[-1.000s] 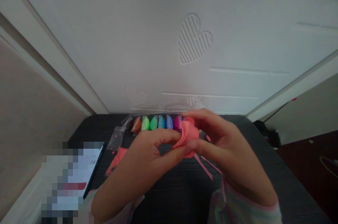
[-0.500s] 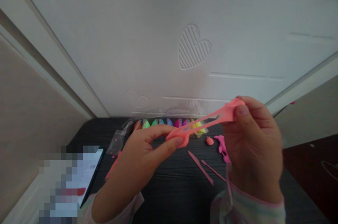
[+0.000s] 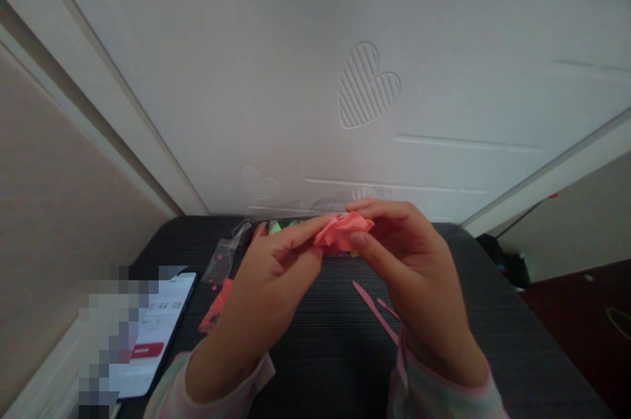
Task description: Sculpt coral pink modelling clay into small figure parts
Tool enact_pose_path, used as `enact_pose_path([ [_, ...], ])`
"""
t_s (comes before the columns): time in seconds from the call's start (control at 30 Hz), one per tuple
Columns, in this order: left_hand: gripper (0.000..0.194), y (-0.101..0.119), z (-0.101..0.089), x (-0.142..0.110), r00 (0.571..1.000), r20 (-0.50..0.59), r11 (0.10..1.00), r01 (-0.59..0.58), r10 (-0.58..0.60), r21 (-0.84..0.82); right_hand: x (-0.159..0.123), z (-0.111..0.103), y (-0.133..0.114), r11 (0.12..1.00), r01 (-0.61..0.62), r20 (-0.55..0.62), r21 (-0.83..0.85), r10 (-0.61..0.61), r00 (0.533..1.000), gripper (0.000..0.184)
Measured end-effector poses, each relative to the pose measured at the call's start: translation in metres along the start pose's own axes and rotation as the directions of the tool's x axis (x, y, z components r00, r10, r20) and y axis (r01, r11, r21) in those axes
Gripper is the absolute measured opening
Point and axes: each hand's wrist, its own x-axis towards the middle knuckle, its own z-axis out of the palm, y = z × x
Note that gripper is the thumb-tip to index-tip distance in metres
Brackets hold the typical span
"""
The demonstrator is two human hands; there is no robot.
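A folded, crumpled lump of coral-pink modelling clay point(image 3: 345, 232) is held above the table, between both hands. My left hand point(image 3: 273, 284) pinches its left side between thumb and fingers. From the right, my right hand point(image 3: 424, 274) grips it, thumb in front and fingers behind. Below, a pink clay knife point(image 3: 374, 311) lies on the dark table point(image 3: 315, 353). Beside it is a thinner pink tool point(image 3: 388, 308), partly hidden by my right wrist.
Packs of coloured clay point(image 3: 275, 228) line the back of the table, mostly behind my hands. At left lie a clear plastic bag point(image 3: 219, 262), a coral packet point(image 3: 217, 306) and a phone point(image 3: 160, 327). A white panel with hearts point(image 3: 369, 87) rises behind.
The clay, stretched into a long band with a gap, is now folded into a compact lump. My right hand has moved left, close to my left hand.
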Motion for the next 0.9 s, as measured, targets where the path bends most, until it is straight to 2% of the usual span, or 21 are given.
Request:
enact_pose_path([
  [0.07, 0.033, 0.0, 0.001, -0.001, 0.998, 0.063, 0.991, 0.01, -0.002, -0.131, 0.0, 0.0, 0.002, 1.0, 0.003, -0.026, -0.028, -0.004, 1.0, 0.016],
  [0.13, 0.028, 0.002, 0.002, -0.001, 0.998, 0.066, 0.975, 0.031, -0.017, -0.22, 0.0, 0.0, 0.003, 0.997, 0.017, -0.03, -0.079, -0.02, 0.999, 0.016],
  [0.3, 0.023, 0.006, 0.007, 0.002, 0.995, -0.058, 0.973, 0.069, -0.084, -0.221, -0.001, 0.003, 0.005, 0.978, 0.131, 0.072, -0.163, -0.121, 0.99, 0.02],
  [0.4, 0.023, 0.002, 0.007, 0.002, 0.991, -0.092, 0.963, 0.07, -0.097, -0.262, 0.0, 0.004, 0.004, 0.968, 0.168, 0.128, -0.187, -0.145, 0.981, 0.026],
  [0.7, 0.028, -0.003, 0.004, 0.002, 0.986, -0.018, 0.834, 0.132, -0.168, -0.536, 0.0, 0.004, 0.002, 0.936, 0.232, 0.279, -0.265, -0.156, 0.948, 0.036],
  [0.9, 0.038, 0.003, 0.003, 0.004, 0.972, -0.031, 0.78, 0.168, -0.234, -0.603, -0.001, 0.009, 0.006, 0.9, 0.255, 0.285, -0.352, -0.157, 0.946, 0.038],
])
